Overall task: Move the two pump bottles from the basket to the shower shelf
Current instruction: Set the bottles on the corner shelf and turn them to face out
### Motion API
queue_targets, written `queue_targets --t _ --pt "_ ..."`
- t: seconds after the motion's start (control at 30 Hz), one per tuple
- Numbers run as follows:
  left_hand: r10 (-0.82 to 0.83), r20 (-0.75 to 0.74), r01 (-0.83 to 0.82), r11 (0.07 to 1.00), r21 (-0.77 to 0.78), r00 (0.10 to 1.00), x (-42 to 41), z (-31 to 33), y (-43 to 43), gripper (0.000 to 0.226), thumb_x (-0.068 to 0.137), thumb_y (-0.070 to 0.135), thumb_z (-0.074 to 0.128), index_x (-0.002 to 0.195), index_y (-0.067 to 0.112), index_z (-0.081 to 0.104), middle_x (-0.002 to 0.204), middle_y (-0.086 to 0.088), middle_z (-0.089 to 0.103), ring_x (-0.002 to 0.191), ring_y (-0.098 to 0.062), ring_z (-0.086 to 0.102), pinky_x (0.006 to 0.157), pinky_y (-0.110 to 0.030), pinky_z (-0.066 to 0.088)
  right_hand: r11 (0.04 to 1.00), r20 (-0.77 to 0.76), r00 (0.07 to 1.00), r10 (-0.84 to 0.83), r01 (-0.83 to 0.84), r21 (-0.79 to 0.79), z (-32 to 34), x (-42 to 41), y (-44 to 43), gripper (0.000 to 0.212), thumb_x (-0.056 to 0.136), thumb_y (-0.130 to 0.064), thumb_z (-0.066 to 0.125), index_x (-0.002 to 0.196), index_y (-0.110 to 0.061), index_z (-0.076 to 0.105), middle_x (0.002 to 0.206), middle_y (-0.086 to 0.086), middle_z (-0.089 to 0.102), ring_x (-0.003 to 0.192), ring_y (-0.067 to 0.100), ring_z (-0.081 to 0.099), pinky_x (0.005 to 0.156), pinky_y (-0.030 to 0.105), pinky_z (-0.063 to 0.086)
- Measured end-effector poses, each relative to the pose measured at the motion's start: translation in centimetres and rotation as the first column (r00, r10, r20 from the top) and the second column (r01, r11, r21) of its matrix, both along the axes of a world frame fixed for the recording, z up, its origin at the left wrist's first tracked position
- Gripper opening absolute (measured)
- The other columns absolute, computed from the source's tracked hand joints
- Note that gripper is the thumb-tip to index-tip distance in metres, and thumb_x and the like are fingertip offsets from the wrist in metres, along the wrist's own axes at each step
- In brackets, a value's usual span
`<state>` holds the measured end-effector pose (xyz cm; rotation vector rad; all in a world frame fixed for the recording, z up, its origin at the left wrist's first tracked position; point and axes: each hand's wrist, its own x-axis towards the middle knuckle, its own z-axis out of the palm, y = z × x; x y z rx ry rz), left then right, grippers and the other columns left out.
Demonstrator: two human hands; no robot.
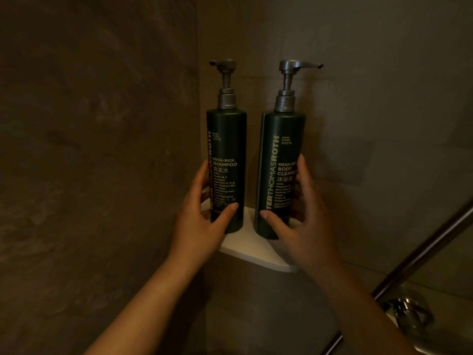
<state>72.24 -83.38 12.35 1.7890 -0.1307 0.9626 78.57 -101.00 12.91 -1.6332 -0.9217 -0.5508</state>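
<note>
Two dark green pump bottles stand upright on a white corner shelf (252,248) in the shower. The shampoo bottle (227,139) is on the left, its grey pump spout pointing left. The body cleanser bottle (280,144) is on the right, its spout pointing right. My left hand (202,221) wraps around the lower part of the shampoo bottle, thumb across its front. My right hand (299,221) wraps around the lower part of the body cleanser bottle, thumb on its front. The basket is out of view.
Brown stone-look tiled walls meet in the corner behind the shelf. A metal rail (422,254) runs diagonally at the lower right, above a chrome shower fitting (407,312).
</note>
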Motion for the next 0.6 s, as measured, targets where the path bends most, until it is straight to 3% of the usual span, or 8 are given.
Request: queue_targets --t 0.07,0.13,0.23,0.33,0.43,0.6 --pt "0.005 -0.008 -0.005 1.0 0.014 1.0 -0.2 0.2 0.0 0.084 0.073 0.035 0.07 0.133 0.061 0.018 0.129 0.035 0.036 0.115 0.021 0.038 0.079 -0.01 0.047 1.0 -0.01 1.0 -0.008 0.008 -0.011 0.0 0.2 0.0 0.106 0.073 -0.018 0.077 0.137 -0.064 0.006 0.139 -0.031 0.028 0.126 -0.01 0.032 0.083 -0.001 0.034" --pt "0.008 0.003 -0.008 1.0 0.024 1.0 -0.3 0.6 0.0 0.084 0.069 0.044 0.069 0.132 0.065 0.017 0.132 0.034 0.033 0.114 0.023 0.037 0.078 -0.004 0.044 0.999 0.008 0.999 -0.043 0.044 -0.027 0.2 0.2 -0.1 0.107 0.071 -0.023 0.078 0.138 -0.063 0.005 0.146 -0.017 0.031 0.129 -0.003 0.033 0.086 0.003 0.036" --pt "-0.01 0.034 0.009 0.999 0.032 0.999 0.1 1.2 0.2 0.084 0.074 0.033 0.071 0.13 0.066 0.017 0.134 0.028 0.034 0.113 0.022 0.039 0.078 0.001 0.039 0.999 0.013 1.0 -0.025 0.026 -0.022 0.5 0.4 -0.1 0.104 0.073 -0.022 0.077 0.14 -0.059 0.006 0.149 -0.009 0.033 0.131 0.001 0.035 0.097 0.025 0.041" --pt "-0.023 0.05 0.02 0.999 0.047 0.998 0.6 1.6 0.5 0.087 0.079 0.016 0.07 0.127 0.065 0.018 0.13 0.026 0.036 0.108 0.024 0.041 0.076 0.0 0.042 1.0 -0.005 1.0 -0.015 0.015 -0.013 0.7 0.5 0.2 0.103 0.074 -0.019 0.076 0.14 -0.059 0.008 0.147 -0.013 0.036 0.127 -0.005 0.037 0.097 0.032 0.045" --pt "-0.041 0.054 0.039 0.998 0.042 0.998 1.0 1.5 0.9 0.085 0.08 0.012 0.069 0.127 0.063 0.02 0.126 0.031 0.036 0.105 0.026 0.042 0.074 -0.001 0.042 0.998 0.0 0.998 -0.058 0.058 -0.01 0.7 0.7 0.8 0.103 0.072 -0.021 0.078 0.141 -0.057 0.011 0.143 -0.013 0.039 0.127 0.0 0.039 0.098 0.043 0.044" --pt "-0.041 0.057 0.041 0.999 0.002 0.998 1.8 1.2 1.4 0.081 0.082 0.015 0.067 0.13 0.062 0.022 0.126 0.03 0.038 0.105 0.025 0.043 0.072 0.0 0.042 0.995 0.032 0.995 -0.096 0.097 -0.024 1.0 1.1 1.6 0.108 0.068 -0.025 0.079 0.142 -0.056 0.007 0.127 -0.036 0.031 0.123 0.0 0.04 0.097 0.045 0.043"
